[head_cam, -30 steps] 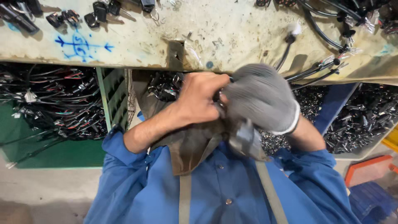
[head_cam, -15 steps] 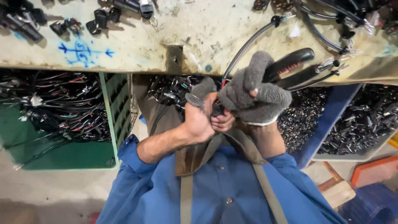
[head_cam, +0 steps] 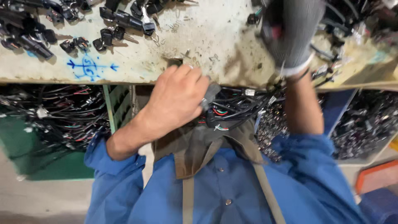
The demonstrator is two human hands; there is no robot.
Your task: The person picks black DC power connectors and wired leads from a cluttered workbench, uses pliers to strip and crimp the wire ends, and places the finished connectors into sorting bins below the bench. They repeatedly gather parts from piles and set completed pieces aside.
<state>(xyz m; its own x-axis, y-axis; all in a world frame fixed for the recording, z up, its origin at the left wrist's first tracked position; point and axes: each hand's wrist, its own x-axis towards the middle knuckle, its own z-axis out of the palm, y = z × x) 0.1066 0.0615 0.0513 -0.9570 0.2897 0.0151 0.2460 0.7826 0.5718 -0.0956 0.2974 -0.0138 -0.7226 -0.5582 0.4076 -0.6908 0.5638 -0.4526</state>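
Seen from the head camera, looking down the wearer's own front, a worn, pale workbench [head_cam: 199, 45] is shown across the top of the frame, with a blue shirt [head_cam: 232, 186] and a brown apron [head_cam: 203, 145] filling the bottom. The bare left hand [head_cam: 176, 99] is held just below the bench's front edge, its fingers curled tight around a small dark connector [head_cam: 210, 93] that pokes out at the fingertips. From that connector a bundle of black, red and green wires [head_cam: 232, 110] is seen hanging just under the bench edge, above the apron bib. The right hand [head_cam: 290, 31], covered by a grey knit glove, is raised over the bench top at the upper right and is blurred; something dark with a touch of red is pressed against its palm side, but whether it is gripped cannot be told. A cluster of black key switches with keys [head_cam: 124, 20] is spread on the bench at the upper left, well apart from both hands, and a blue arrow marking [head_cam: 89, 66] is painted near the bench's front edge. Below the bench, a green crate [head_cam: 54, 166] of tangled black wiring is seen at the left, and a heap of small dark parts [head_cam: 365, 124] at the right.
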